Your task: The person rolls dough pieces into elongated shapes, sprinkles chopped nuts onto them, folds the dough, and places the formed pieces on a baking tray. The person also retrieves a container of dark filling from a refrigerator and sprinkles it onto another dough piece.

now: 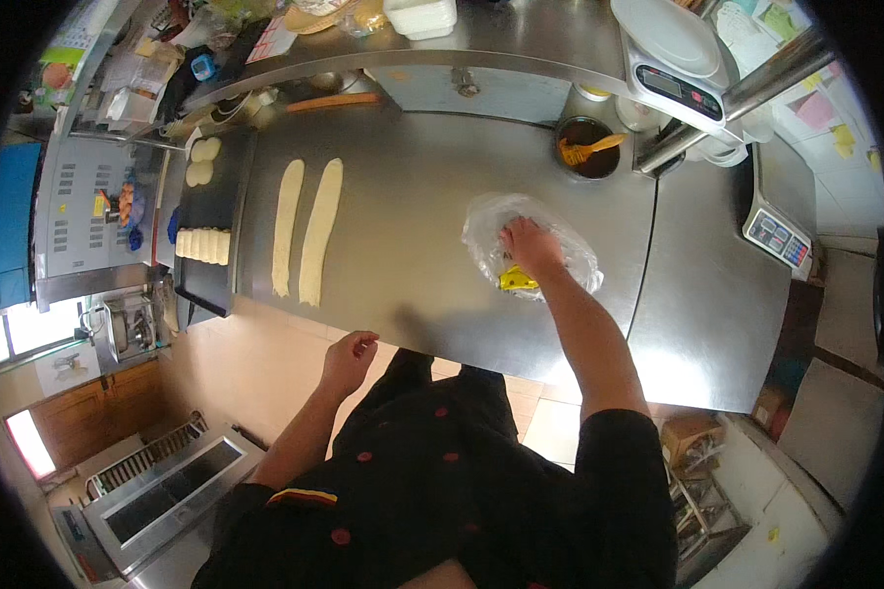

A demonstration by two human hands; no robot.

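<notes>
Over the steel tabletop [413, 216], I am seeing the right hand [533, 245] resting at a clear plastic bag [481, 221], right of the middle. Its fingertips are disappearing among the crumpled film, so I cannot tell whether they are standing apart or clamping on something, or whether they are lying inside the bag or on top of it. Just beside them a yellow thing [517, 280] is showing, and I am failing to make out what it is. The left hand [347, 366] is hanging in front of the tabletop's near edge, its fingers curling loosely; I cannot tell if their tips are meeting. Farther left, two long dough strips [321, 231] are lying side by side, apart, and beyond them a dark tray [202, 285] is carrying a ridged row of dough [203, 246] and some rounder pieces [202, 162]. Toward the back, an orange brush [580, 153] is resting in a dark bowl [587, 175], and a metal shelf [530, 54] is hiding part of what is standing beneath it
</notes>
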